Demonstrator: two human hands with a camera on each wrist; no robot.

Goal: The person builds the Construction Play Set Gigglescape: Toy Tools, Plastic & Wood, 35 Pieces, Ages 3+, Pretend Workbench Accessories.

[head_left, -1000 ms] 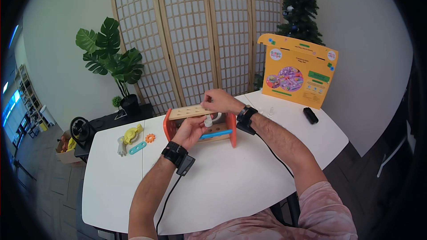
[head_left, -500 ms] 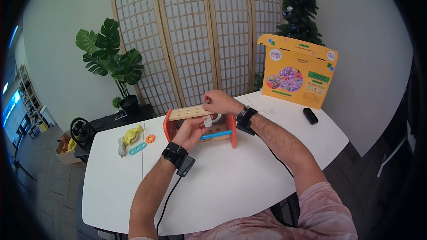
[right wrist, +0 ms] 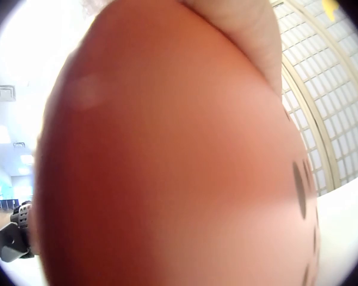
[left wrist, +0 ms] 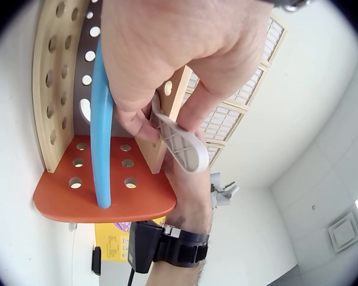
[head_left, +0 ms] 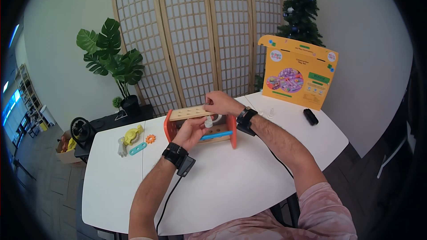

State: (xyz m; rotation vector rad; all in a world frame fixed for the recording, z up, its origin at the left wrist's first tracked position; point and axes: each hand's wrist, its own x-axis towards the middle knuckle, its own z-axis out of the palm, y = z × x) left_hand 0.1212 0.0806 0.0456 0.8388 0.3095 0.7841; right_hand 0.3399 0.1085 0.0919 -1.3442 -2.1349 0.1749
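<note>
Over the last second, you are keeping both hands on station at the toy frame, and no part is visibly changing place. The fingers of your left hand are pinching a white lattice-backed piece, separated only by its thickness. The piece is sitting just beside the front edge of the upper wooden plank, toward the frame's right side; whether the two are touching, the views are not showing clearly.

Your right hand is resting at the right end of that plank, fingertips bent down toward its top surface. The right wrist view is filling with the red side panel, so you cannot tell how far those fingers are opening or whether they are holding anything.

The orange gear and turquoise strip are remaining on the tabletop, untouched. In effect, the work appears to be pausing at a steadying step: your left hand is holding position rather than transporting.
</note>
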